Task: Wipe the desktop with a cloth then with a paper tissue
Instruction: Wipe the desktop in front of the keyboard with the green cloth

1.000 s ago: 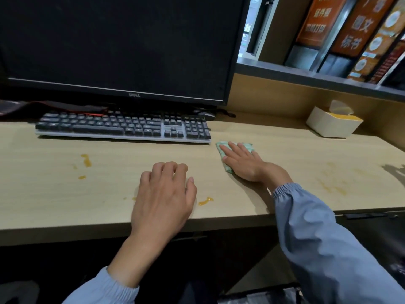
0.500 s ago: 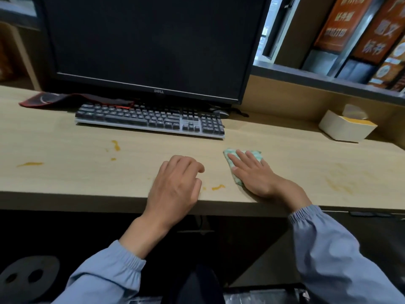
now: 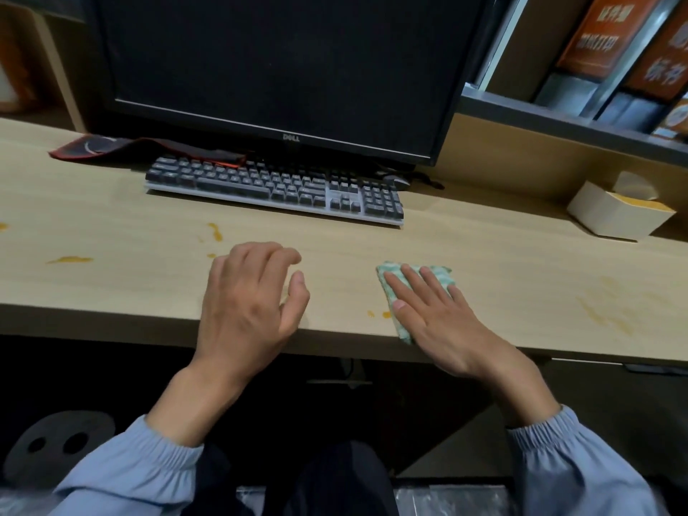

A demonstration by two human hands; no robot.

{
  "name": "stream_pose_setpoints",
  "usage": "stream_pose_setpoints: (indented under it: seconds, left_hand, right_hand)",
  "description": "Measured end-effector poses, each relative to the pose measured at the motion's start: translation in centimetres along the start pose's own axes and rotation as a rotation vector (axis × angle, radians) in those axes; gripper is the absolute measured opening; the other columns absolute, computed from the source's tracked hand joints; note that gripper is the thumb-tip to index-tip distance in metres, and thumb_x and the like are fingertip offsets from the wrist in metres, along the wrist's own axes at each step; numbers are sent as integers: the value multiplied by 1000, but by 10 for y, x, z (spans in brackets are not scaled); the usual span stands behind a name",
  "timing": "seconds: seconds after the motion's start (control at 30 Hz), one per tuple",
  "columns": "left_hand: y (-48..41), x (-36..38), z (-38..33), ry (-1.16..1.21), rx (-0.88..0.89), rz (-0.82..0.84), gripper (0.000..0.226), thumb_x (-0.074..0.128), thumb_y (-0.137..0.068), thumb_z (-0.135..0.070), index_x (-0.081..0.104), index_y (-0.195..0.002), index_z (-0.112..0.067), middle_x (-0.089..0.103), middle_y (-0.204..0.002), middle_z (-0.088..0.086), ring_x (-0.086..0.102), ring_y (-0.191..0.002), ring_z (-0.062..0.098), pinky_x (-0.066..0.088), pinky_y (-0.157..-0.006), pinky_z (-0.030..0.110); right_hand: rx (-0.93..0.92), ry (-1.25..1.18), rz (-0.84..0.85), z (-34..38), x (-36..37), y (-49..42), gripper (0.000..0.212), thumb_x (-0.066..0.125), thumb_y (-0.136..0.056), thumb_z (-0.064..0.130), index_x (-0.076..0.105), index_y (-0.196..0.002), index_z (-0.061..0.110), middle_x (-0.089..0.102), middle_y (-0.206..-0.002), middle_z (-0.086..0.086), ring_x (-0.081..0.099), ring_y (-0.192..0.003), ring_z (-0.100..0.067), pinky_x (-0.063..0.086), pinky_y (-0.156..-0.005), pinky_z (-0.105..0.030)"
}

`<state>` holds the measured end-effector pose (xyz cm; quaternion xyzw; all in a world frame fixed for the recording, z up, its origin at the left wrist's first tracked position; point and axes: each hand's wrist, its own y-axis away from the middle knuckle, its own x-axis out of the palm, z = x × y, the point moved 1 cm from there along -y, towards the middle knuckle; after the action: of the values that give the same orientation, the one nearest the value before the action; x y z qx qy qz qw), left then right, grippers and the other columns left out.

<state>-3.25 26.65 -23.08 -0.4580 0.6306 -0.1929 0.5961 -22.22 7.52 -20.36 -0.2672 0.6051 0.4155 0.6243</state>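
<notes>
Though under right hand (image 3: 443,322), cloth (image 3: 385,274) front-to-back

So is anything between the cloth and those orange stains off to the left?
Yes. The left hand rests on the desk between the cloth and the left stains. The small drops right beside the cloth have nothing visible in the way.

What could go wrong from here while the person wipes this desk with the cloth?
The right hand presses the green-and-white patterned cloth at the front edge of the wooden desktop; it might push the small orange drops over. Wiping the orange streak near the grey keyboard could smear it towards the keys.
</notes>
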Motion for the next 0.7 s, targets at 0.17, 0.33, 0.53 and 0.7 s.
stream_pose_setpoints:
  seconds: [0.17, 0.33, 0.53, 0.7]
  left_hand:
    - [-20, -9, 28, 41, -121, 28, 31, 42, -103, -29, 62, -114, -7, 63, -111, 11, 50, -104, 29, 35, -83, 41]
    - [-19, -6, 37, 145, -220, 44, 30, 38, -106, -30, 60, -113, -10, 62, -110, 6, 49, -106, 26, 35, -88, 38]
    - [-19, -4, 38, 145, -328, 116, 33, 39, -104, -35, 56, -120, -11, 60, -113, 3, 47, -110, 24, 39, -91, 42]
    - [-20, -4, 36, 105, -362, 177, 30, 45, -106, -31, 52, -128, -13, 59, -117, 4, 44, -115, 23, 38, -94, 43]
  right_hand:
    - [34, 4, 51, -1, -10, -43, 52, 7, -106, 47, -10, -156, 44, -20, -164, 15, -23, -149, -10, -10, -122, -44]
    - [27, -20, 45, -5, -19, -85, 52, 8, -107, 47, -9, -156, 44, -17, -165, 13, -21, -150, -11, -9, -122, -46]
    - [53, -47, 47, -9, -25, -110, 52, 9, -106, 48, -4, -156, 46, -13, -165, 15, -18, -150, -9, -8, -122, -46]
    - [46, -33, 28, -3, -22, -98, 53, 9, -106, 48, -6, -157, 44, -14, -166, 13, -19, -151, -11, -8, -122, -47]
